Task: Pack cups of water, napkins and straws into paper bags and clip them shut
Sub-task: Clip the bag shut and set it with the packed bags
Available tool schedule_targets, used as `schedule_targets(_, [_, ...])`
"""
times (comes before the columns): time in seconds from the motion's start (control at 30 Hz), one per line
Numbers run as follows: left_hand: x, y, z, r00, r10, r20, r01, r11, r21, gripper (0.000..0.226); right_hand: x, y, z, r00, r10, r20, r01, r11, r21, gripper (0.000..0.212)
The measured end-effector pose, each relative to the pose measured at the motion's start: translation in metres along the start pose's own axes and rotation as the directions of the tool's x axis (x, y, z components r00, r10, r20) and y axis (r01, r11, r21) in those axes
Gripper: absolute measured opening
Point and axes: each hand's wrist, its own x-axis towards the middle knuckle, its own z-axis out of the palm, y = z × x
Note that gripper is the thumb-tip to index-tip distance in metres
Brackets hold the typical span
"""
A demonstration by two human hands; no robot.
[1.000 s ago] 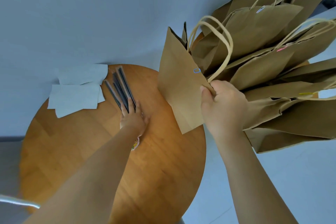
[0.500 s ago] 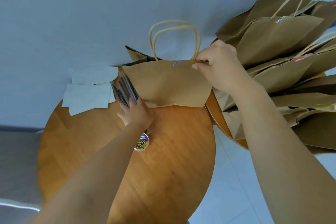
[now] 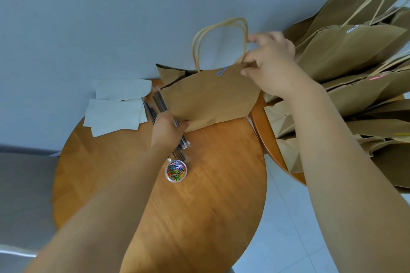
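a heap of brown paper bags (image 3: 346, 51) lies at the right on a second round desk (image 3: 258, 117), and several show a paper clip at the mouth, so a good share of the packing looks done. one more paper bag (image 3: 210, 97) stands at the far edge of the near desk (image 3: 199, 206); a blue clip (image 3: 221, 70) already sits on its top edge, so it appears closed too. the right hand (image 3: 271, 62) pinches that bag's top corner beside the handles (image 3: 219, 37). the left hand (image 3: 166, 129) presses on the wrapped straws (image 3: 159, 104) at the bag's lower corner; whether it grips them i cannot tell. napkins (image 3: 115, 113) and a tub of coloured clips (image 3: 176, 170) remain. no cups show, so more bags seem likely.
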Motion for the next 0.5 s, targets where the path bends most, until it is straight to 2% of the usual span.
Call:
schedule_targets(0.3, [0.000,0.010,0.000,0.994,-0.081,0.069,0.065,0.974,0.219,0.024,-0.003,0.007,0.020,0.991,0.132,-0.021,-0.133,0.991,-0.021,0.021])
schedule_targets(0.5, [-0.001,0.015,-0.006,0.990,-0.086,0.107,0.062,0.976,0.210,0.023,-0.010,0.004,0.018,0.989,0.121,-0.090,-0.122,0.992,-0.005,0.038])
